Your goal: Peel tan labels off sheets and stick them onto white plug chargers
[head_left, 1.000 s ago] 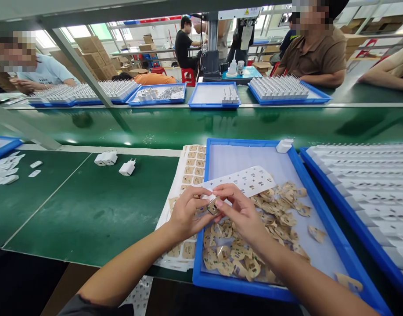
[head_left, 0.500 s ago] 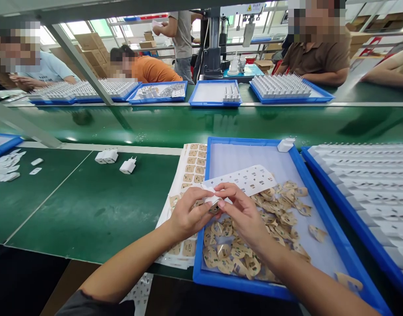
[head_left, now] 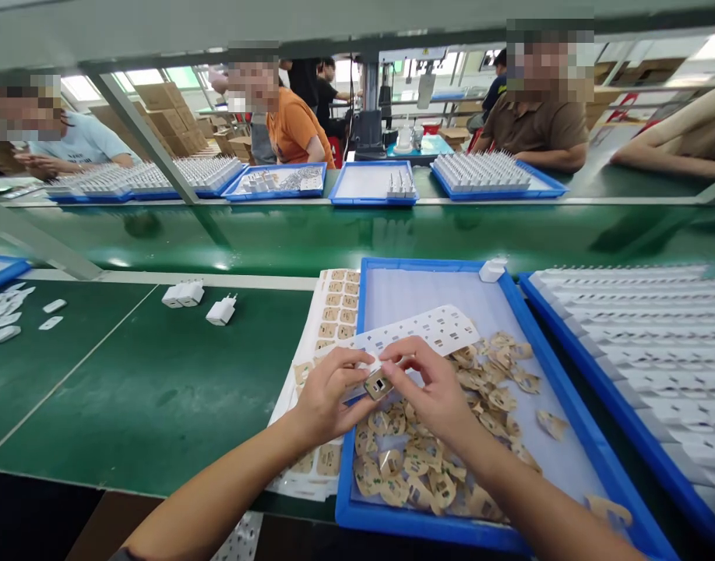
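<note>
- The white charger (head_left: 378, 385) is held in the air above the left part of the near blue tray (head_left: 421, 264), its tan face with a dark port opening turned toward the viewer
- The left hand (head_left: 329, 396), at the tray's left edge, has its fingers closed in around the charger, thumb under it and fingertips above
- The right hand (head_left: 432, 387), over the tray's middle, pinches the same charger between thumb and forefinger, the gap only as wide as the piece
- Behind the hands, inside the tray, lies a white perforated sheet (head_left: 448, 330)
- Loose tan pieces (head_left: 416, 456) lie heaped in the tray's near half
- Another plug (head_left: 493, 270) stands at the tray's far right corner
- Sheets of tan stickers (head_left: 337, 315) lie along the tray's left side
- Well left of the tray, on the green bench (head_left: 176, 389), sit a single charger (head_left: 221, 312) and a touching pair (head_left: 183, 294)
- Just right of the tray, a second tray (head_left: 604, 389) holds rows of white pieces (head_left: 661, 362)
</note>
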Demonstrator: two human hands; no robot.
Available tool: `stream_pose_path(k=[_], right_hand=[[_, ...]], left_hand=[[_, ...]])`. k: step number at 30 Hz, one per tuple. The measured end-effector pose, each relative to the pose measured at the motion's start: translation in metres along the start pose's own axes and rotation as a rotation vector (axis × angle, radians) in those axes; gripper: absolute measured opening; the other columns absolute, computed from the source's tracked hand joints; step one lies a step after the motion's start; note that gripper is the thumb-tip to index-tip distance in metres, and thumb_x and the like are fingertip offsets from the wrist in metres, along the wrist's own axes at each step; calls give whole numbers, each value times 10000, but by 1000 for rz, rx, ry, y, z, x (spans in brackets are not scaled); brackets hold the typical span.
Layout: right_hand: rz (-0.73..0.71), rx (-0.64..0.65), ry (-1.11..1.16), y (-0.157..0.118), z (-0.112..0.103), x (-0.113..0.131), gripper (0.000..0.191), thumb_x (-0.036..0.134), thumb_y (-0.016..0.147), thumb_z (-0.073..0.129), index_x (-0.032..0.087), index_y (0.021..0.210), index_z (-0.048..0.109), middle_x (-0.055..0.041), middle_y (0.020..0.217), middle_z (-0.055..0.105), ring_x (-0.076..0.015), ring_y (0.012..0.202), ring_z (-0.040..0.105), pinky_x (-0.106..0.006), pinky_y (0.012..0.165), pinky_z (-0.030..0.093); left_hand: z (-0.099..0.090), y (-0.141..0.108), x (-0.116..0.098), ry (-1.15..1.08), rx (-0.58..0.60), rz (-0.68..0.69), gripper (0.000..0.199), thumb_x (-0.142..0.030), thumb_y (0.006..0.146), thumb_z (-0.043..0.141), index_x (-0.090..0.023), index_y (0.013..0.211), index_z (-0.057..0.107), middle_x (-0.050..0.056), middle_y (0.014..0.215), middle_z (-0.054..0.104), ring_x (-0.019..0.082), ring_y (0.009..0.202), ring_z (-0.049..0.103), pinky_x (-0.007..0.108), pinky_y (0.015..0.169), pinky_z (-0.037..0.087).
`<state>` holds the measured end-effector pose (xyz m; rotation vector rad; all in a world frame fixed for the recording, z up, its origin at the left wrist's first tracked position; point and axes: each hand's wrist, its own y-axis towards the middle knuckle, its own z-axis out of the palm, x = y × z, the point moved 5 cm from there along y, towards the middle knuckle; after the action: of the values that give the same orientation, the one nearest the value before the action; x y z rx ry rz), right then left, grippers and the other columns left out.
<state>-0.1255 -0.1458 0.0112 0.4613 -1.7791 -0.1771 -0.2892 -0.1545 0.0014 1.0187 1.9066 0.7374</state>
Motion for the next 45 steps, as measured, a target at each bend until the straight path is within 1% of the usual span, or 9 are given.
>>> stream_pose_path(k=[3,10,13,15,20,27,32,37,45], right_hand=[[-194,-20,-216,0,-2,11,85,202,962,558,245,973,630,-62,1011,669,-217,963,610,-351,781,531],[-254,-51,-313,0,-2,12,93,190,976,523,235,980,605,-86,1037,648,-207,913,642,-290,667,551],[-448,-59,-401,-6,2,24,136,130,958,520,234,1003,594,-77,972,649,-215,893,640,-331,736,548],[-531,43,-374,-11,7,33,143,123,953,514,235,1007,585,-73,969,654,-218,908,642,-348,784,545],[-302,322,-249,-8,3,38,140,268,991,495,233,896,592,-36,838,669,-186,756,638,-288,669,520],[62,696,-744,0,-12,-16,234,250,912,564,216,742,721,-57,826,728,-224,751,678,-307,680,461],[71,689,-807,3,-16,-20,256,120,857,505,214,899,739,-60,895,757,-240,843,689,-317,735,454],[102,746,-812,-1,-14,-16,278,110,841,495,218,845,752,-52,791,766,-224,730,686,-282,640,406],[103,778,-789,-9,-5,-20,216,122,841,557,192,785,754,-54,722,748,-201,636,663,-261,585,382]], left_hand=[[1,0,1,14,5,-26,398,-223,814,721,-215,1144,498,120,1041,683,225,925,695,381,781,597],[4,2,-1,7,-37,-26,351,-254,803,709,-231,1096,518,104,990,700,236,881,714,378,745,612],[7,1,5,-98,-19,-165,324,-258,771,726,-233,1033,536,93,1002,691,222,871,712,323,682,618],[8,1,16,-181,-5,-333,292,-270,766,727,-220,989,545,86,1006,684,201,843,708,279,630,610],[-11,6,51,-162,-94,-664,333,-277,809,694,-198,1088,531,43,956,689,167,797,708,301,688,618],[-80,7,114,295,-207,-835,337,-196,797,680,-183,1114,566,76,1148,667,207,1098,629,354,980,503],[-126,-19,153,581,-176,-1046,285,-194,748,714,-182,998,578,101,1070,666,309,1178,538,476,1021,398],[-145,-50,163,774,-102,-1142,281,-231,741,731,-198,960,558,134,1271,577,340,1337,374,480,1085,290],[-172,-58,171,875,2,-1229,310,-266,840,639,-164,1106,517,175,1270,576,335,1229,519,508,1058,340]])
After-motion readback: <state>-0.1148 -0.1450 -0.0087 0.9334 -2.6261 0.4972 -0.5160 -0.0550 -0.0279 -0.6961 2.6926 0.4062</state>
